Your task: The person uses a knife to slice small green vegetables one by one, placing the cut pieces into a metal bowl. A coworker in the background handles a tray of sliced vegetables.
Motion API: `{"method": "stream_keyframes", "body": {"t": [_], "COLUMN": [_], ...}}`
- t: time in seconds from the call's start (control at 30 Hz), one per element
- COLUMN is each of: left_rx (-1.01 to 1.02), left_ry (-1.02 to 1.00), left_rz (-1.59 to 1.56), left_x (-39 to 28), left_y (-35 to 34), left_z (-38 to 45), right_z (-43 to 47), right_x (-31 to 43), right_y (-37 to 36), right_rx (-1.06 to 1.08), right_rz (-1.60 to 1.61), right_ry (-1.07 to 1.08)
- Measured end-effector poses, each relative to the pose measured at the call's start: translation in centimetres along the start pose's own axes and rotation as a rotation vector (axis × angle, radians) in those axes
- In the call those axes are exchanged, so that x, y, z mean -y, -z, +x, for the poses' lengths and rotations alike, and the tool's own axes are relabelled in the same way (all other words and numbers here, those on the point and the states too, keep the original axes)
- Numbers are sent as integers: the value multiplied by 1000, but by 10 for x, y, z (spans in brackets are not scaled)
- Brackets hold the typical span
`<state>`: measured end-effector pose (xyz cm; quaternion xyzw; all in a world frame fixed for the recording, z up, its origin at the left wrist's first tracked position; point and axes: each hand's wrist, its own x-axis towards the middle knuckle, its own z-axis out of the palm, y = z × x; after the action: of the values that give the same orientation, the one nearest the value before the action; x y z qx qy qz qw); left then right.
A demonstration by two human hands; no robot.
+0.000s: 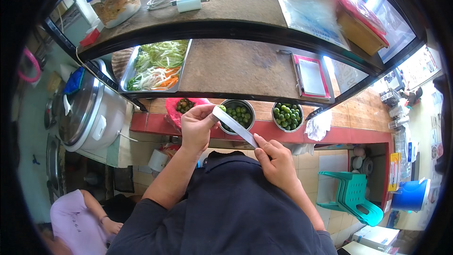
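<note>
My left hand (194, 129) pinches a small green citrus fruit (222, 107) between its fingertips, partly covered by the blade. In my right hand (277, 163) is the handle of a kitchen knife (236, 128), its flat blade slanting up to the left and meeting the fruit by my left thumb. Beneath the blade stands a metal bowl (252, 122) of whole green citrus fruits (240, 113). Left of it, partly behind my left hand, a pink plastic bag (172, 113) holds darker fruit pieces (184, 105). Another bowl (289, 130) of green citrus fruits (286, 115) stands to the right.
A black-framed shelf (233, 67) overhangs the red-edged tiled counter (339, 134). On it are a metal tray (177, 90) of shredded vegetables and a clipboard (313, 78). A large lidded cooker (109, 113) stands left. A person (79, 219) is at lower left; green plastic stools (354, 196) stand right.
</note>
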<state>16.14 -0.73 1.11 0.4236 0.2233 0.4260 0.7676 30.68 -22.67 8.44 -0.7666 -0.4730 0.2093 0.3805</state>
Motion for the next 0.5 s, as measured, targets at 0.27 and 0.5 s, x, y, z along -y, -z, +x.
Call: {"method": "stream_keyframes", "body": {"t": [0.27,0.5], "left_rx": [-35,30], "left_ry": [-33,138], "left_rz": [142,157], "left_x": [1,26], "left_y": [-19,-10], "left_z": [-12,-5], "right_z": [8,7], "right_x": [0,-10], "right_y": [-13,-17], "right_rx": [-40,-64], "right_rz": [22,58], "right_ry": [8,-8]}}
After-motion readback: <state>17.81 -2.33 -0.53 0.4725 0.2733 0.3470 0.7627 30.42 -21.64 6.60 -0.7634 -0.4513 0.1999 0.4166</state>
